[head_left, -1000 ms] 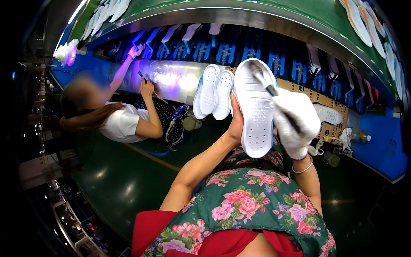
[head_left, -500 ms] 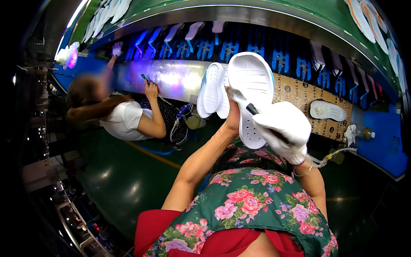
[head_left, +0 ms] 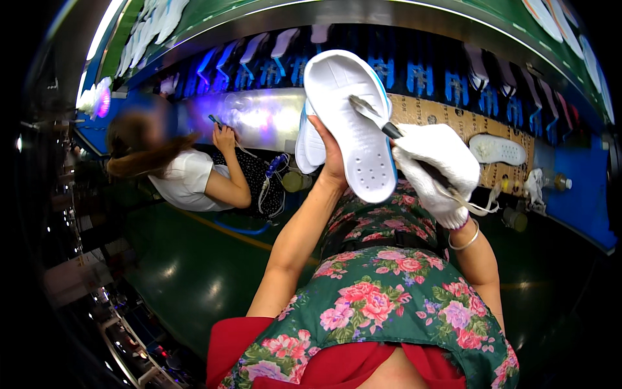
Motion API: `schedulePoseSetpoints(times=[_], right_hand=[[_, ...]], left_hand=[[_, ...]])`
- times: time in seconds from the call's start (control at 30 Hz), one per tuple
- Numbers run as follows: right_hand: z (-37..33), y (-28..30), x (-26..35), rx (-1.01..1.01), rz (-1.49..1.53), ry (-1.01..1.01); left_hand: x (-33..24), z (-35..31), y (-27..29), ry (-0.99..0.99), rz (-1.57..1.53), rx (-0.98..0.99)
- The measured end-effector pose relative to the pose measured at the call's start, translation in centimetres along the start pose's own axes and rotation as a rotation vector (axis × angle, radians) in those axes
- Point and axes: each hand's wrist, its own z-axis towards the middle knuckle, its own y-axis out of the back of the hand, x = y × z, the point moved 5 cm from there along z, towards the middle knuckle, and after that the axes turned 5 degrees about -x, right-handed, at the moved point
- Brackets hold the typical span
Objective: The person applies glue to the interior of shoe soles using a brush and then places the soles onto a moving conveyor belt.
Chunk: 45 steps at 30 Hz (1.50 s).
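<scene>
Shoe sole (head_left: 353,137), white, in front of counter (head_left: 272,123), perforated end nearest wearer. Left grip (head_left: 332,157), bare, clamped on sole's left edge, about mid-length. Right grip (head_left: 440,162), white-gloved, closed around brush (head_left: 379,119), beside sole's right edge; bristles over sole's middle.

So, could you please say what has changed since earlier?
The left hand moved the white, perforated shoe sole leftward, covering more of the white soles behind; the dark-handled brush in the white-gloved right hand shifted from toe toward heel. Both grips stayed.
</scene>
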Motion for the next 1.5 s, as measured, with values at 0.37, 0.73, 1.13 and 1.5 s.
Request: schedulePoseSetpoints(times=[0.37,0.73,1.13,1.5], right_hand=[[-1.6,-1.0,0.8,0.086,-0.019,0.102],[-3.2,-1.6,1.0,0.099,-0.054,0.174],[-3.3,-1.0,0.8,0.191,0.057,0.044],[-3.2,-0.2,0.0,0.220,0.107,0.053]], left_hand=[[-0.2,2.0,-0.4,0.111,0.136,0.328],[-0.5,4.3,-1.5,0.016,0.072,0.329],[-1.0,5.7,-2.5,0.134,0.094,0.446],[0.2,6.9,-3.6,0.393,0.256,0.446]])
